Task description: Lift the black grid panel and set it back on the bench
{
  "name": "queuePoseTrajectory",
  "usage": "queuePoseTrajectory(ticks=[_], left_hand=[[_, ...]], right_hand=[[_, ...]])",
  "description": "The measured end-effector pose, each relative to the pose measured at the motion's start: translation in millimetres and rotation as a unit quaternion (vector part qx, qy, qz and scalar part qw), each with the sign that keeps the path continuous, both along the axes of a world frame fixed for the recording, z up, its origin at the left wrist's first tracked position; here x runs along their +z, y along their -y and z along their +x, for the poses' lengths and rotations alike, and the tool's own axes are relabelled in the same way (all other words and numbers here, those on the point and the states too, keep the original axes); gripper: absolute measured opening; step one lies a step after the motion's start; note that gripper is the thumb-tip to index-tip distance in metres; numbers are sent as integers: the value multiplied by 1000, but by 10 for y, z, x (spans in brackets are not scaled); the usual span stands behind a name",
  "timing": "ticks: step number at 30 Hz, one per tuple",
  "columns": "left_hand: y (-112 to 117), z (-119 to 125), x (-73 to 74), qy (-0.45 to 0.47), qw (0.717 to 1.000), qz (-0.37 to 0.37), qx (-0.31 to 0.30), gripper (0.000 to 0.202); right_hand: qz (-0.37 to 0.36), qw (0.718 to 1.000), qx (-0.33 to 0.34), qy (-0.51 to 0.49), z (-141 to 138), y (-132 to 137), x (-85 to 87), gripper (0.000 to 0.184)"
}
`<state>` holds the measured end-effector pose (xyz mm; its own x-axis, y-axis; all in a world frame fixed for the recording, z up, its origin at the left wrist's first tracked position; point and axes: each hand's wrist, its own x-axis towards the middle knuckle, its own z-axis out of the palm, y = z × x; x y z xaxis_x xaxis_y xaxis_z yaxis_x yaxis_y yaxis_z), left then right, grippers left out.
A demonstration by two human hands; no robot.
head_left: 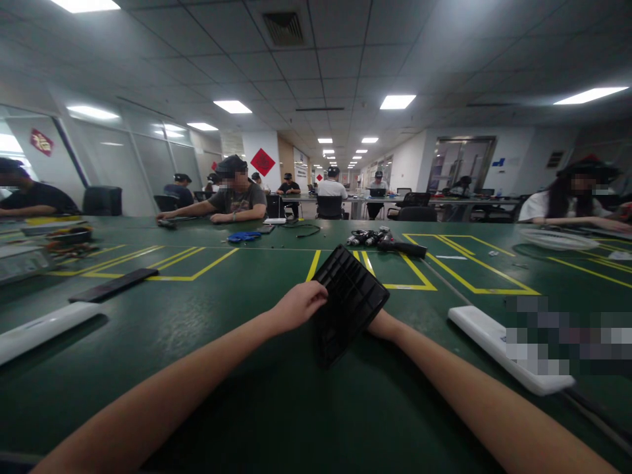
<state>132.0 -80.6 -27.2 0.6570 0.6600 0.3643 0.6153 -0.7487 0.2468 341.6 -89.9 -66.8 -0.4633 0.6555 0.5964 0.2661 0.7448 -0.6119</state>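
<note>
The broad dark-green tabletop [192, 322] fills the lower part of my feed, and the yellow tape outlines [214, 264] toward its far edge probably mark out work places. A long white plastic-looking bar [47, 330] lies toward the surface's left edge; a second white bar with rounded corners [478, 334] lies slanted on the right, a dark cable near its closer end, so I take it for a power strip set aside to leave the middle free. Over that middle I find the black rectangular tray with a ribbed inner face [353, 293], tilted with its ribs toward my camera, I judge for a look or a touch inside. The right hand [385, 326] comes from behind its lower right edge and seems to grasp it as the main support, though its fingers are hidden from me. The left hand [299, 305] has its fingers bent at the tray's left edge; I cannot tell whether they pinch or merely steady it. Beyond the left white bar lies a flat dark bar [116, 284]; nearer the far edge sit a black-and-metal cluster [368, 237] and a small crumpled blue bundle [244, 237], both out of the hands' way.
</note>
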Motion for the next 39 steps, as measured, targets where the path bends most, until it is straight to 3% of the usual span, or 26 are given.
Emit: queuePoseTrajectory(ticks=[3,6,12,15,17,21,22,23,24,26,29,31,33,35,37,39], left_hand=[[-82,35,-75,74,992,-87,55,20],[-106,66,-103,126,981,-123,78,26],[-45,68,-11,125,981,-144,30,9],[-42,70,10,187,963,-193,22,9],[-57,84,2,276,912,-299,53,10],[-105,95,-3,441,729,-510,118,2],[-113,87,2,454,705,-530,123,1],[-120,76,8,454,703,-534,123,4],[-123,64,11,438,721,-524,117,8],[-123,45,7,363,800,-467,97,22],[-106,47,-36,209,917,-329,82,43],[-88,68,-74,135,963,-212,92,41],[-80,85,-97,86,985,-104,109,36],[-108,70,-83,65,988,-37,134,33],[-189,-16,-19,64,981,-20,180,31],[-318,-208,85,60,962,-20,264,33]], right_hand=[[17,999,20,32,0,6,18,35],[20,999,18,24,-8,5,29,38],[35,999,17,28,3,-39,0,42],[26,999,11,31,8,-34,9,43],[25,998,20,47,1,-30,21,42],[54,994,31,85,-29,-62,8,40],[58,994,31,87,-36,-73,-1,40],[60,994,31,84,-40,-82,-10,40],[60,995,29,78,-42,-87,-16,40],[51,997,24,58,-37,-80,-18,42],[26,999,25,36,-24,-46,-6,45],[22,999,25,33,-29,-34,-5,44],[25,999,19,35,-45,-51,-13,42],[25,999,4,47,-44,-103,-19,41],[15,996,-48,79,11,-183,-7,41],[-3,980,-147,137,150,-273,25,41]])
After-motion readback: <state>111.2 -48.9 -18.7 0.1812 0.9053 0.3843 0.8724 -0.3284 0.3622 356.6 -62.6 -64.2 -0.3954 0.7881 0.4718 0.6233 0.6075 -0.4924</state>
